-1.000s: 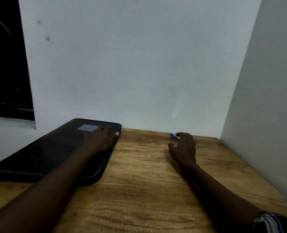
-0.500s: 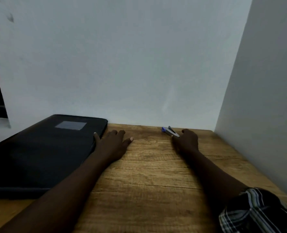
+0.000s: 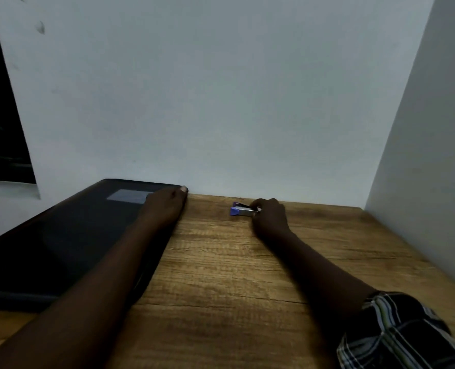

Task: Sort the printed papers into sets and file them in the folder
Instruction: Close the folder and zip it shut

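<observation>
A closed black folder (image 3: 61, 241) with a pale label lies flat on the left of the wooden table (image 3: 221, 275). My left hand (image 3: 165, 206) rests on the folder's far right corner, fingers stretched toward the wall. Near the back wall lies a small blue and silver stapler (image 3: 241, 211); my right hand (image 3: 270, 217) grips its right end with curled fingers. No printed papers are in view.
A pale wall stands right behind the table and a second wall closes its right side. A dark window opening (image 3: 0, 115) is at the left. Bare wood lies between my forearms.
My left hand has gone from the bare wood back onto the folder's far right corner. My right hand has closed round the stapler. The view has swung a little.
</observation>
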{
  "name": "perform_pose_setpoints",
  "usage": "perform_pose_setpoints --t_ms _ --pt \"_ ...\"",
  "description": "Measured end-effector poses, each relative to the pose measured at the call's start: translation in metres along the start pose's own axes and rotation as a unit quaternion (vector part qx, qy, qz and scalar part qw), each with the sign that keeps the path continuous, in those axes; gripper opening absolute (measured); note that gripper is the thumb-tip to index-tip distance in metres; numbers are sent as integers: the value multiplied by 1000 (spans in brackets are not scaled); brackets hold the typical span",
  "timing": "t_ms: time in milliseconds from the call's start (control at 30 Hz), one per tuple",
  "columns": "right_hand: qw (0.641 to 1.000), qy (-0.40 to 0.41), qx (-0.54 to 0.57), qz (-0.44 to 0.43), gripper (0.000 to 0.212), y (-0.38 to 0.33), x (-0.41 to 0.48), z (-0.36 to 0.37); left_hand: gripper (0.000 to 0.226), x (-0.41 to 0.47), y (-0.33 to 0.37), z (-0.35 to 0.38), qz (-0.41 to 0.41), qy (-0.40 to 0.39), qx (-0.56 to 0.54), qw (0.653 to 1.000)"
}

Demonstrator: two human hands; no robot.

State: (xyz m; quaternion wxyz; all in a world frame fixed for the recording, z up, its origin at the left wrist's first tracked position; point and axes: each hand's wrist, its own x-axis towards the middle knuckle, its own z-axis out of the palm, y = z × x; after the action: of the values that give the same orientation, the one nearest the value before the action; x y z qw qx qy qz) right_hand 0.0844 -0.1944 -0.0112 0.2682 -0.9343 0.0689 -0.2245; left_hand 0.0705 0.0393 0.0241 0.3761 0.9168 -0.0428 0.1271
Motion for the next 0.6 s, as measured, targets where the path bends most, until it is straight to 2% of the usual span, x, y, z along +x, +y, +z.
perform_pose_setpoints --t_ms 200,400,500,600 --pt "996 -42 58 -58 33 -41 -10 33 43 -1 -3 -1 -14 20 -40 999" --pt "986 -87 110 -95 26 -71 -11 56 47 7 -11 10 -17 15 -12 1000" --pt "980 -103 113 -130 22 -82 -15 61 52 7 -11 12 -19 36 -53 998" --pt "972 -90 144 -161 28 -88 -21 56 56 9 -10 10 -42 53 -91 994"
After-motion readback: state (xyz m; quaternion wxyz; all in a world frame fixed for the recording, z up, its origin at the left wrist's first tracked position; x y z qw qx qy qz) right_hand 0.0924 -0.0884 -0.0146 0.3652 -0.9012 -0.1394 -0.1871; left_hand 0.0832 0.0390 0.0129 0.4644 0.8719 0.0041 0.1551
